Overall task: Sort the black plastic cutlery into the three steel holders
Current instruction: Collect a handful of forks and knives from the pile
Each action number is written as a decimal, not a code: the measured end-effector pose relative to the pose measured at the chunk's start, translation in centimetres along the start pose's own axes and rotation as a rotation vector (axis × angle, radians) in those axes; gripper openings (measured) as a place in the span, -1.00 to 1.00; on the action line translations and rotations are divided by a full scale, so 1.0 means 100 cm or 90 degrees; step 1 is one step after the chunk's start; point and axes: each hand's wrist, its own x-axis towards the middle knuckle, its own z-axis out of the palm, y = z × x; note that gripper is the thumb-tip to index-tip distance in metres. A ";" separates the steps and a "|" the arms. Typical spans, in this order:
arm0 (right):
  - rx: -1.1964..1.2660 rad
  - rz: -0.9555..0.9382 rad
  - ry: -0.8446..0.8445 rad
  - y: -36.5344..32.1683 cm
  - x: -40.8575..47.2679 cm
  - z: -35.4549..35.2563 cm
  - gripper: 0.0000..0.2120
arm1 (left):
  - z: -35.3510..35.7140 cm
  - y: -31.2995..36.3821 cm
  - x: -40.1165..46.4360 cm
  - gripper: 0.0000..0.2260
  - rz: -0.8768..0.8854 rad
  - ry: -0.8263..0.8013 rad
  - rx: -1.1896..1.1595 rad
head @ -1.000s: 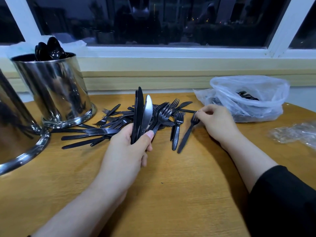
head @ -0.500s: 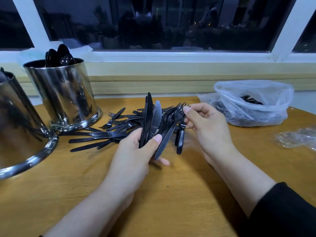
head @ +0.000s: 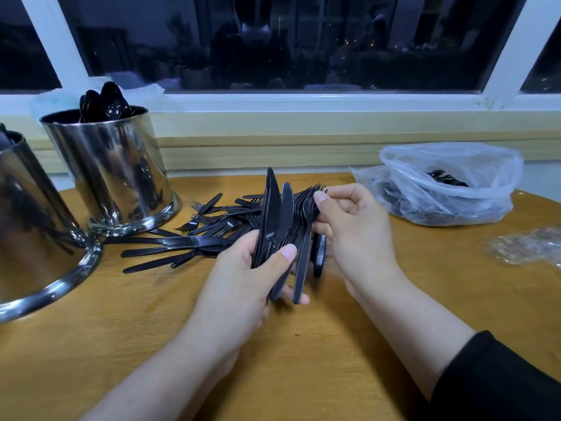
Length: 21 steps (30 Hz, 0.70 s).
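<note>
A mixed bundle of knives and forks point(head: 280, 226) stood upright in the left hand point(head: 243, 278), whose thumb and fingers clamped its handles, while the right hand point(head: 352, 220) pinched a fork head at the bundle's right side. More loose cutlery point(head: 182, 244) lay just behind on the table point(head: 303, 360). The step in hand looked like gathering; next the bundle would need splitting by kind and carrying left to the spoon-filled holder point(head: 112, 168) and the nearer holder point(head: 33, 226). Bare tabletop lay in front, and a plastic bag point(head: 449, 183) sat near the right edge.
</note>
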 end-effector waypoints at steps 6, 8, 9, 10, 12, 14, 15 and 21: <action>-0.082 -0.050 0.051 0.001 0.000 0.003 -0.92 | 0.001 0.003 -0.001 -0.88 -0.001 -0.027 -0.006; -0.081 -0.057 0.048 0.000 -0.001 0.003 -0.92 | 0.000 0.001 0.000 -0.89 0.001 -0.024 -0.028; -0.084 -0.059 0.044 0.001 -0.001 0.003 -0.92 | 0.000 0.000 0.001 -0.90 0.002 -0.023 -0.029; -0.080 -0.058 0.037 0.001 -0.001 0.004 -0.91 | -0.002 -0.002 0.002 -0.92 0.006 -0.021 -0.017; -0.061 -0.050 0.016 0.000 -0.001 0.004 -0.90 | -0.005 -0.008 0.006 -0.94 0.013 -0.014 0.018; -0.053 -0.050 0.000 -0.002 0.004 0.001 -0.90 | -0.008 -0.014 0.009 -0.85 0.020 -0.001 0.044; -0.063 -0.058 0.009 -0.001 0.009 -0.004 -0.93 | -0.009 -0.016 0.010 -0.82 0.021 0.009 0.043; -0.517 -0.005 0.050 0.013 0.052 -0.065 -0.80 | -0.015 -0.019 0.012 -0.84 0.024 0.043 0.023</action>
